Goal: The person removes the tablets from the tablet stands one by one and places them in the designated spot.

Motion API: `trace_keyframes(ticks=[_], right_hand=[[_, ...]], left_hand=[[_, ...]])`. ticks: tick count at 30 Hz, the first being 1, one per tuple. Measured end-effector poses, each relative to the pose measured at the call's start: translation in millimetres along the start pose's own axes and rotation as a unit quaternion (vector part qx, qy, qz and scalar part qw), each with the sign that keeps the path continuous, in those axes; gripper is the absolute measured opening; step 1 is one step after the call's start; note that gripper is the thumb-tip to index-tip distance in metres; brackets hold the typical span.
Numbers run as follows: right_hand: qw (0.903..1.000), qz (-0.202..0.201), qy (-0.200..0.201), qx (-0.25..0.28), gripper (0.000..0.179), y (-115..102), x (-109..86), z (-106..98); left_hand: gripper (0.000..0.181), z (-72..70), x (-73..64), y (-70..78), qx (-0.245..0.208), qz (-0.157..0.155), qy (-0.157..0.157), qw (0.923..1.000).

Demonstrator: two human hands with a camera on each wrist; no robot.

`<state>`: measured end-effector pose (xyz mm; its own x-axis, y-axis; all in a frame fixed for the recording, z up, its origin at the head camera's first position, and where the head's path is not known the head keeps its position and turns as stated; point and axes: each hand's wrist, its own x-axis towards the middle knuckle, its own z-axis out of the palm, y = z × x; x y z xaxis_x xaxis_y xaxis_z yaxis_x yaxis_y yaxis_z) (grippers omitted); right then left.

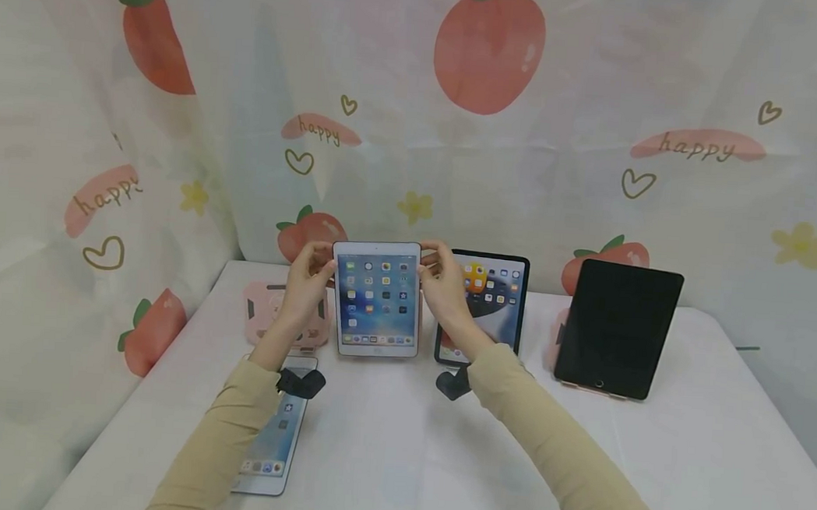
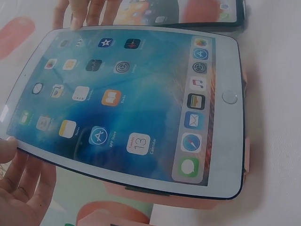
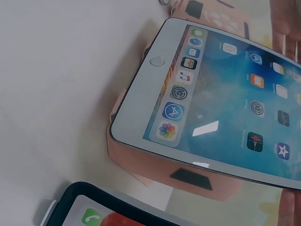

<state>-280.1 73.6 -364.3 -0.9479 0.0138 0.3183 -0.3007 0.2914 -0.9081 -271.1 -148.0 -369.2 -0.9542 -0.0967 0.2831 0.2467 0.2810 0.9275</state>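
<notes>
A white tablet (image 1: pixel 378 300) with a lit home screen leans upright on a pink stand (image 3: pixel 160 162), its lower edge at the stand's front hooks. At the tablet's upper left corner my left hand (image 1: pixel 306 281) grips the side, thumb at the front edge and fingers behind. My right hand (image 1: pixel 445 283) holds the upper right corner the same way. In the left wrist view the left hand (image 2: pixel 30 186) shows below the tablet and the right hand (image 2: pixel 87 13) above it. Most of the stand is hidden behind the tablet.
Right of the tablet stands a black-rimmed tablet (image 1: pixel 489 314), partly behind my right forearm. Farther right a dark-screened tablet (image 1: pixel 618 330) leans on a stand. An unoccupied pink stand (image 1: pixel 264 316) is at the left. Another white tablet (image 1: pixel 285 442) lies flat under my left forearm.
</notes>
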Motion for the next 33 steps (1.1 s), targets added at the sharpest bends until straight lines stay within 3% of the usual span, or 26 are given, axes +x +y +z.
trace_keyframes(ticks=[10, 16, 26, 33], right_hand=[[0.9996, -0.019, -0.005, 0.018, 0.034, -2.1, -12.9, -6.6], [0.9993, -0.01, -0.009, 0.035, 0.033, -3.9, -20.3, -7.6], [0.9982, 0.02, -0.02, 0.053, 0.035, -5.4, -36.0, -11.6], [0.997, 0.04, -0.031, 0.058, 0.036, -3.7, -46.5, -13.9]], left_hand=[[0.025, -5.3, -13.5, 4.7, 0.005, 0.015, -0.015, 0.9998], [0.027, -7.8, -20.2, 6.1, 0.003, 0.017, -0.018, 0.9997], [0.029, -12.2, -34.8, 7.3, 0.008, -0.016, -0.032, 0.9993], [0.028, -14.5, -43.7, 2.5, -0.017, -0.046, -0.04, 0.998]])
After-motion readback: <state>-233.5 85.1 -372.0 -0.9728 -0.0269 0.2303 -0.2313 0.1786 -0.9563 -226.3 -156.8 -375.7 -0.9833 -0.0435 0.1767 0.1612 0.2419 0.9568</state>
